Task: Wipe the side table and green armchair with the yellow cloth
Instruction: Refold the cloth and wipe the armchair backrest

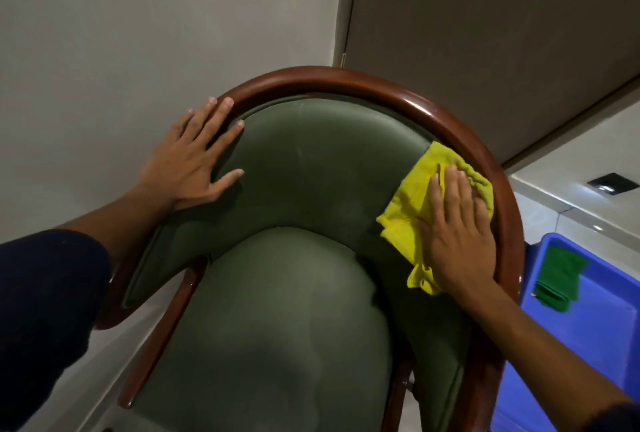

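Note:
The green armchair [304, 168] fills the middle of the view, with a curved brown wooden rim [329, 80] around its padded back and a rounded green seat cushion [277, 327] below. My right hand [457, 234] lies flat on the yellow cloth [408, 210], pressing it against the right inner side of the backrest, just under the rim. My left hand [194, 158] rests spread on the left side of the backrest, fingers over the wooden rim, holding nothing. The side table is not in view.
A pale wall [138, 33] stands close behind the chair, with a brownish panel [485, 33] to its right. A blue plastic tub [588, 327] holding a folded green cloth [557, 279] sits right of the chair. Light floor tiles show at the far right.

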`<state>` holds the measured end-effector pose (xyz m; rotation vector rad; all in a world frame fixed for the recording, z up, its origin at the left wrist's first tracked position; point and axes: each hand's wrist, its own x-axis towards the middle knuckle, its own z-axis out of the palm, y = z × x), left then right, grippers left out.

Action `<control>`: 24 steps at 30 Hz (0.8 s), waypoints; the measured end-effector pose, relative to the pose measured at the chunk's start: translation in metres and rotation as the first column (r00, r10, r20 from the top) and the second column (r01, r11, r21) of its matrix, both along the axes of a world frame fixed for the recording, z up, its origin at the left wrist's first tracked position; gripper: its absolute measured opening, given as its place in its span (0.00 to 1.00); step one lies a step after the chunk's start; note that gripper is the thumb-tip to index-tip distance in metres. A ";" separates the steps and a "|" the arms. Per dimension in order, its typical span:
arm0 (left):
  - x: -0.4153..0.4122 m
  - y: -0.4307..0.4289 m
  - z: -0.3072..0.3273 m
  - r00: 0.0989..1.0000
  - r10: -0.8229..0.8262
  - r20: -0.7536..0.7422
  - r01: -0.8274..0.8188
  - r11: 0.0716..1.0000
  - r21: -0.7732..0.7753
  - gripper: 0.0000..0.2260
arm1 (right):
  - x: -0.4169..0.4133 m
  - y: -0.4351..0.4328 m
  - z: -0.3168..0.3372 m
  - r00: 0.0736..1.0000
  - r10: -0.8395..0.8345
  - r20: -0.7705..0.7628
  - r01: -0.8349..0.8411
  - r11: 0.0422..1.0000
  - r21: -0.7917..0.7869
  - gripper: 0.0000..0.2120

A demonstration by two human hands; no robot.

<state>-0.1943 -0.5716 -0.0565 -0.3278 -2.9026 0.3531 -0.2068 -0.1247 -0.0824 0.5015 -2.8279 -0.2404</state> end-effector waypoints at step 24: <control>-0.010 0.015 -0.001 0.999 -0.010 -0.054 0.012 0.999 0.030 0.41 | -0.064 -0.100 -0.107 0.523 0.785 0.332 -0.734 0.218 0.643 0.34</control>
